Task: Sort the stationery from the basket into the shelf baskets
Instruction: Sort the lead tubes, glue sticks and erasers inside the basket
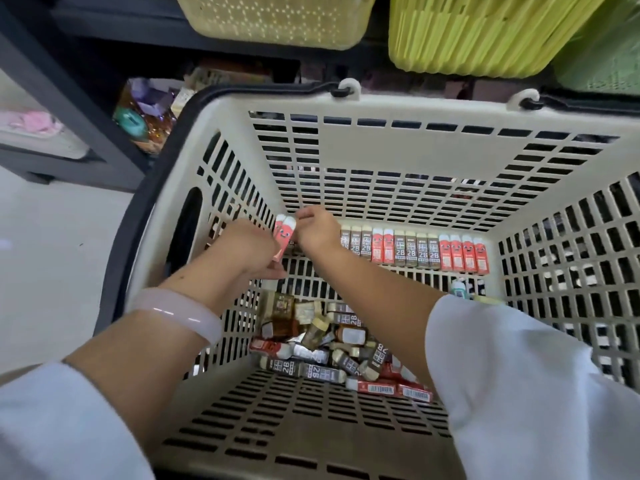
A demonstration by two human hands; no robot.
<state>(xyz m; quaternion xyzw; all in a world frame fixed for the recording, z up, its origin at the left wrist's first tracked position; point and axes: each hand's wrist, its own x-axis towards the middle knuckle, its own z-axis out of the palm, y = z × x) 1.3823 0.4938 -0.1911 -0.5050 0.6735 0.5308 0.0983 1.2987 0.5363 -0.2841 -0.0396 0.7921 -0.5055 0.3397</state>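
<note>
A large beige slotted basket (346, 147) fills the view. Both my hands reach deep inside it, at its far left. My left hand (254, 245) grips a pair of red erasers (285, 233) with white tops, held upright. My right hand (317, 230) pinches the top of the same erasers from the right. A neat row of red and brown 2B erasers (415, 252) stands along the far wall. A loose pile of mixed erasers (329, 344) lies on the basket floor between my forearms.
Above the basket hang shelf baskets: a pale yellow perforated one (273, 19), a lime ribbed one (485, 32) and a green one (606, 57) at the right edge. A dark shelf frame (86, 109) with packaged goods stands at left. A small teal-capped item (459, 287) lies near the row.
</note>
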